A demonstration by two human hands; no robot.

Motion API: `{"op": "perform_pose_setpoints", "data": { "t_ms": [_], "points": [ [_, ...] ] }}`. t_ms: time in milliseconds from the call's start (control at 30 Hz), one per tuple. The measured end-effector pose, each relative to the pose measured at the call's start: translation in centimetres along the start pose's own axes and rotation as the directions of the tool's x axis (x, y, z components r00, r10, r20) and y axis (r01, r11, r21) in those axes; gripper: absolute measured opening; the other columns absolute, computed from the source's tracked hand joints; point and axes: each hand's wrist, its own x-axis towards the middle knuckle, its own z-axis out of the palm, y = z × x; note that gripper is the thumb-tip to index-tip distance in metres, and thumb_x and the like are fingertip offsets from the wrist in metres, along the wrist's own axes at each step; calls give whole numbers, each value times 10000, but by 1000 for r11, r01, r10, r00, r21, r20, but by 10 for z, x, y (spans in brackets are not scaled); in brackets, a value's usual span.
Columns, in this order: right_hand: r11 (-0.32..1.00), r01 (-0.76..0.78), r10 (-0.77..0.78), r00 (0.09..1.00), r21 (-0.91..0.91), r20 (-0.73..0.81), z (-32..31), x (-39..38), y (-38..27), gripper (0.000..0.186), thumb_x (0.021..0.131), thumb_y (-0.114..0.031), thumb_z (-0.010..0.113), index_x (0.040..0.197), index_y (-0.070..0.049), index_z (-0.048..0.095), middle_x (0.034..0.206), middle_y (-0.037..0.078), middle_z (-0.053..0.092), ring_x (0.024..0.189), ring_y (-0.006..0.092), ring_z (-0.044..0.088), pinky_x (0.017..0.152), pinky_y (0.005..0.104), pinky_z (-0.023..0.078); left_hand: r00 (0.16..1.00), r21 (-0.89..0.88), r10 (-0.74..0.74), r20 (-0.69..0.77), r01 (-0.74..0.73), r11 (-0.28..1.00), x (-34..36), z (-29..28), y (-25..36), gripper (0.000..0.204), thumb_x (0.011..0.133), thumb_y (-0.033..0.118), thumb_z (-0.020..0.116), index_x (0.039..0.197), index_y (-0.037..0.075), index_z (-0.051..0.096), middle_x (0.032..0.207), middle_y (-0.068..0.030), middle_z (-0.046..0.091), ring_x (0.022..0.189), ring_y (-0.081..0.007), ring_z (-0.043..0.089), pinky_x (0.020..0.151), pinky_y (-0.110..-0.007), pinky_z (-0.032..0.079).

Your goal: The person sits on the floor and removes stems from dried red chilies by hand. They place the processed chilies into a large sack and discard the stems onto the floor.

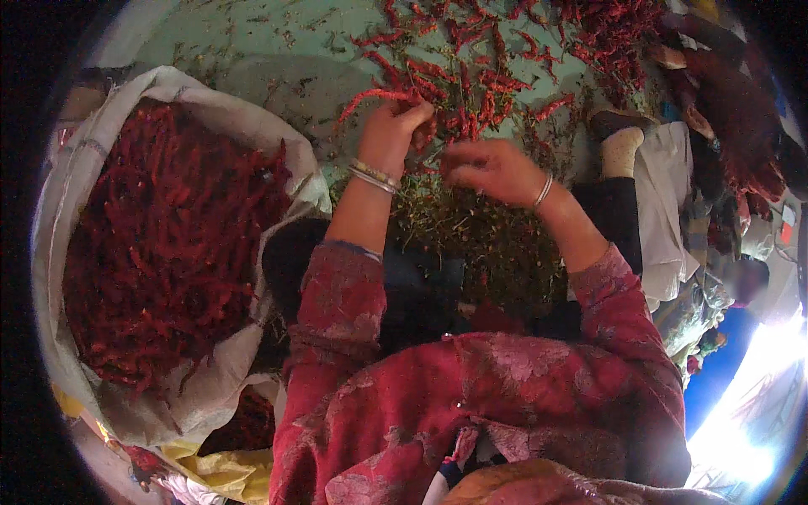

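Observation:
My left hand point(402, 126) is closed around a dried red chilli pepper point(362, 98), whose long wrinkled body sticks out to the left of the fingers. Just to its right and slightly nearer, my right hand point(492, 168) has its fingers curled together, pointing left. Whatever it may pinch is too small and blurred to make out. Beyond both hands, loose dried chilli peppers point(497, 80) lie scattered over a pale green surface point(278, 42). Plucked stems and bits point(480, 231) form a brownish-green pile below my hands, close to my lap.
A large white woven sack point(316, 181), its top rolled open, stands at my left, full of dried red chillies point(168, 244). A denser chilli heap point(610, 38) lies at the far right. Another person's hand point(669, 57) is beside it. Yellow sacking point(227, 471) sits at the lower left.

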Motion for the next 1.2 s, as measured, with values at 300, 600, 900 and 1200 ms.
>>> {"op": "perform_pose_setpoints", "data": {
  "t_ms": [300, 600, 900, 1200],
  "points": [
    [753, -409, 101, 846, -516, -524, -46, 64, 71, 350, 776, -437, 557, 864, -105, 622, 788, 137, 626, 746, 327, 603, 647, 428, 484, 991, 163, 134, 0, -132, 978, -5, 8, 0, 173, 760, 177, 632, 862, 41, 602, 697, -21, 602, 566, -98, 525, 502, -243, 391],
    [954, -149, -27, 819, -259, -573, -28, 53, 39, 225, 731, -275, 596, 827, -73, 615, 734, 115, 609, 670, 264, 591, 595, 388, 470, 999, 101, 41, -22, -39, 994, -2, 5, -5, 172, 771, 153, 633, 890, 34, 598, 702, -23, 595, 528, -90, 498, 470, -231, 375],
    [924, -101, 238, 908, 370, -345, -5, 25, -5, 222, 784, -215, 596, 848, -3, 617, 668, 71, 602, 598, 116, 562, 553, 278, 460, 993, 31, 62, 96, -66, 997, -5, 9, 0, 200, 775, 172, 650, 903, 35, 583, 725, -6, 572, 562, -83, 492, 492, -230, 377],
    [994, 12, 12, 976, 107, -218, -5, 21, -5, 216, 818, -231, 554, 871, -25, 592, 677, 94, 562, 626, 147, 528, 584, 315, 435, 999, -211, -28, 19, 32, 977, -6, 11, -6, 123, 764, 151, 662, 807, 78, 572, 696, 14, 555, 548, -77, 486, 462, -222, 371]
  ]
}}
